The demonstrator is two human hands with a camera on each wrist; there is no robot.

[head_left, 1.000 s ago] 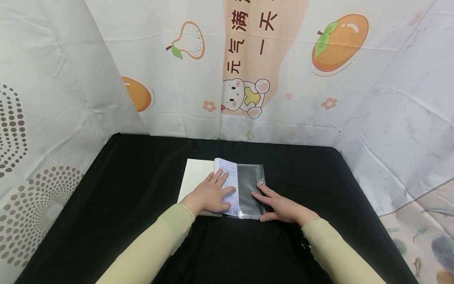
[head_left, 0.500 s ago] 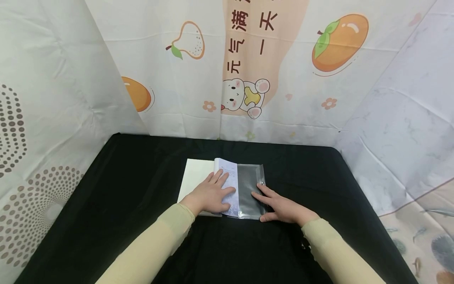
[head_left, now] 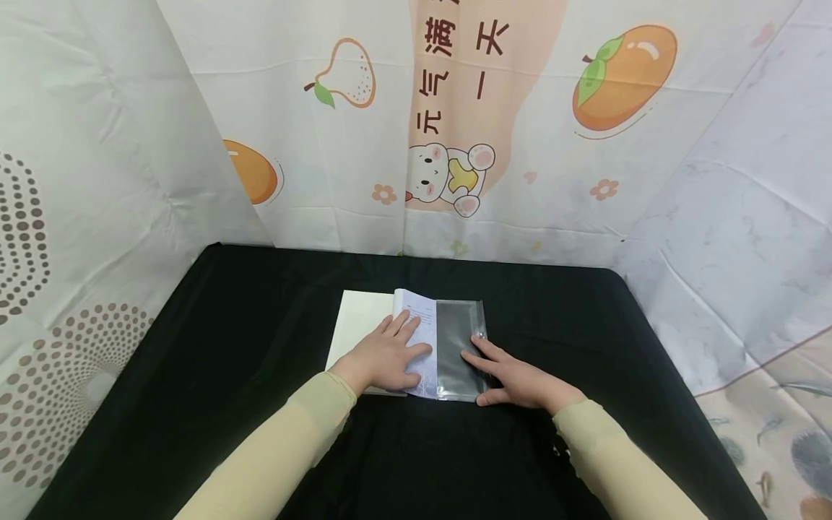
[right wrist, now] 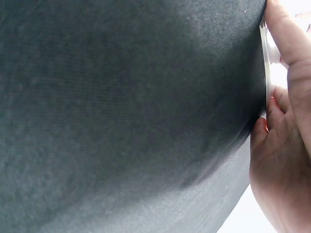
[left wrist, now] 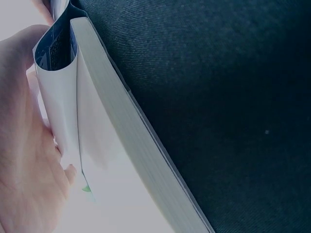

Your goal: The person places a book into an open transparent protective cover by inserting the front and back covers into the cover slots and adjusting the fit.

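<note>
A book (head_left: 361, 318) lies opened on the black cloth, its pale page side to the left. Its printed cover (head_left: 424, 372) bends over to the right, and a clear plastic sleeve (head_left: 451, 325) extends beyond it. My left hand (head_left: 385, 356) rests on the printed cover with fingers spread. In the left wrist view, the cover (left wrist: 58, 97) curls up in a loop beside the thick page block (left wrist: 121, 121). My right hand (head_left: 513, 375) touches the right edge of the plastic sleeve, fingers extended and thumb at its lower corner. The right wrist view shows the sleeve's edge (right wrist: 266, 63) under those fingers.
A black cloth (head_left: 279, 325) covers the table all around the book. Printed curtains (head_left: 520, 130) hang behind the table and at both sides.
The lower corner of the printed cover has shifted slightly right and toward me, over the plastic sleeve. Both hands stay in nearly the same place.
</note>
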